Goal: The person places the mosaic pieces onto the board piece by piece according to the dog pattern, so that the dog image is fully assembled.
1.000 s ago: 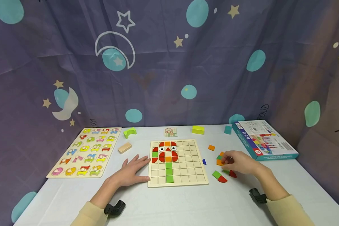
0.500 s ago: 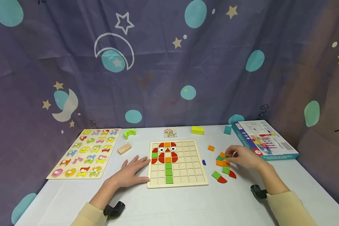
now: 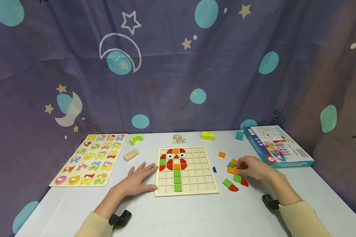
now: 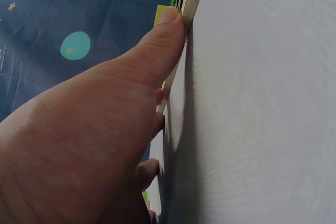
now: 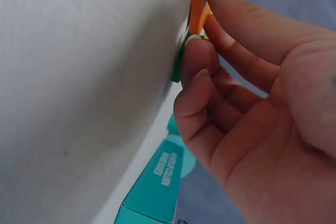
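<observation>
My left hand (image 3: 140,180) lies spread on the table, its fingertips and thumb at the left edge of the wooden grid board (image 3: 197,193). Red, orange and green tiles and two eye tiles form a bird-like figure on the board; three green squares (image 3: 177,180) run down below it. My right hand (image 3: 253,168) reaches into the loose tiles right of the board, fingers bent. In the right wrist view its fingertips are right at an orange tile (image 5: 197,11) and a dark green piece (image 5: 178,66); I cannot tell whether it pinches one.
Near the right hand lie red quarter-round pieces (image 3: 233,188), green squares (image 3: 227,183) and a blue piece (image 3: 215,169). A picture card (image 3: 179,139) and yellow block (image 3: 208,136) stand behind the board. A number puzzle (image 3: 103,158) lies left, a boxed set (image 3: 280,146) right.
The right hand shifts slightly about the loose tiles, away to the right and then back toward the left; its fingers now cover a green piece visible half a second ago. The left hand stays still.
</observation>
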A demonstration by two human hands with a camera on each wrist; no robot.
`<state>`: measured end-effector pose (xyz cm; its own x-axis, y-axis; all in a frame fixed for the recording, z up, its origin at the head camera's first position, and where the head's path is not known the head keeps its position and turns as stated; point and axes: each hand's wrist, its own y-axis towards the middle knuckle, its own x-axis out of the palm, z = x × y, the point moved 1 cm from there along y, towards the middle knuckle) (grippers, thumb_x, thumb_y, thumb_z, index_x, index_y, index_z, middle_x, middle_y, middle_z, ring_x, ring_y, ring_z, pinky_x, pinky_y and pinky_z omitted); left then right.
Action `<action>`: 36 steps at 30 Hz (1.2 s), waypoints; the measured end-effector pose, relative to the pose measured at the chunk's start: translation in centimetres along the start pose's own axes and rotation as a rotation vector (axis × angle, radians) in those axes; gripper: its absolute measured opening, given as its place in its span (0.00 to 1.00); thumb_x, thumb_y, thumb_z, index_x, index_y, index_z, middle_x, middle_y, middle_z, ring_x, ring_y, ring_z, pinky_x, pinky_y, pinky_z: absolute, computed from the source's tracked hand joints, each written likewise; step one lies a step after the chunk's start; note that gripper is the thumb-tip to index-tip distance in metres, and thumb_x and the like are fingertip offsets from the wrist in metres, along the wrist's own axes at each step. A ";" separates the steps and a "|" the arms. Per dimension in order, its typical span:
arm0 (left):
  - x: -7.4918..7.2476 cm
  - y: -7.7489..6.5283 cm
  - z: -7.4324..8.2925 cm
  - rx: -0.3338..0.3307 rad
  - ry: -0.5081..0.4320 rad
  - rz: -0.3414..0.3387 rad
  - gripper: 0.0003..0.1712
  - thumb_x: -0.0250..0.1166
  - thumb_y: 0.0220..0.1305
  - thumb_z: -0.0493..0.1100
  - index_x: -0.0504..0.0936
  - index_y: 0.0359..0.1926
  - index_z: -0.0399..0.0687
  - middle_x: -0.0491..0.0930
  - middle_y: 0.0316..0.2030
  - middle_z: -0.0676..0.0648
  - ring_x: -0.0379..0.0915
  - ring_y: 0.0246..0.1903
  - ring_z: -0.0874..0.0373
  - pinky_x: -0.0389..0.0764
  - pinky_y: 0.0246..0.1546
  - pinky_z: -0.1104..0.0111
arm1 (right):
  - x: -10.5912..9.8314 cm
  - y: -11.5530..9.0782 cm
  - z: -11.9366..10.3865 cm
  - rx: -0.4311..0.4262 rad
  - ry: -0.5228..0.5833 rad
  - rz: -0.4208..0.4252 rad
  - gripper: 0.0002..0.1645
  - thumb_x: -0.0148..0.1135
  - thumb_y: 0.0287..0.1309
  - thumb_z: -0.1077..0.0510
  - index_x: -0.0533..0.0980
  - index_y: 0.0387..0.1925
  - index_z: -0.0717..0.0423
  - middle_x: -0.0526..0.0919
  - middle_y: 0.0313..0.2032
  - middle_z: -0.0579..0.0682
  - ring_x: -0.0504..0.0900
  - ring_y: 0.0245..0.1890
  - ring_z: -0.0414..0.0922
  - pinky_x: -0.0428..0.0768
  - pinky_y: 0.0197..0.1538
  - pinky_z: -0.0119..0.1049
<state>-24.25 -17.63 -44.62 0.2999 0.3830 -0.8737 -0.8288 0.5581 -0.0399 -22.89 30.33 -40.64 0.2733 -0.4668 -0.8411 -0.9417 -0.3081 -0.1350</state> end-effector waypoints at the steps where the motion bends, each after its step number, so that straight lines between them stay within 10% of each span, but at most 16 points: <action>1: 0.0 0.0 0.0 0.001 0.000 -0.001 0.49 0.65 0.61 0.70 0.65 0.76 0.55 0.58 0.76 0.49 0.40 0.77 0.39 0.35 0.68 0.33 | 0.0 0.0 -0.1 0.003 0.001 0.002 0.11 0.74 0.57 0.59 0.79 0.37 0.58 0.78 0.32 0.46 0.74 0.34 0.46 0.81 0.43 0.41; 18: 0.1 0.1 0.1 0.011 0.004 -0.001 0.48 0.65 0.61 0.71 0.65 0.76 0.56 0.58 0.76 0.49 0.40 0.77 0.39 0.35 0.68 0.33 | -1.1 -0.1 -1.8 -0.060 0.121 0.017 0.06 0.69 0.63 0.62 0.77 0.36 0.56 0.77 0.30 0.46 0.75 0.33 0.46 0.77 0.35 0.33; 36: 0.1 0.0 -0.2 0.010 0.002 0.006 0.49 0.64 0.61 0.72 0.65 0.77 0.57 0.58 0.76 0.50 0.39 0.77 0.40 0.34 0.68 0.34 | 4.3 9.0 -12.3 -0.292 0.147 -0.060 0.03 0.64 0.66 0.65 0.78 0.36 0.56 0.79 0.31 0.45 0.77 0.30 0.45 0.76 0.35 0.37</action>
<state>-24.30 -17.72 -44.75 0.2940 0.3849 -0.8749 -0.8257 0.5633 -0.0297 -27.77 15.33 -39.01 0.3724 -0.5484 -0.7487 -0.8327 -0.5537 -0.0086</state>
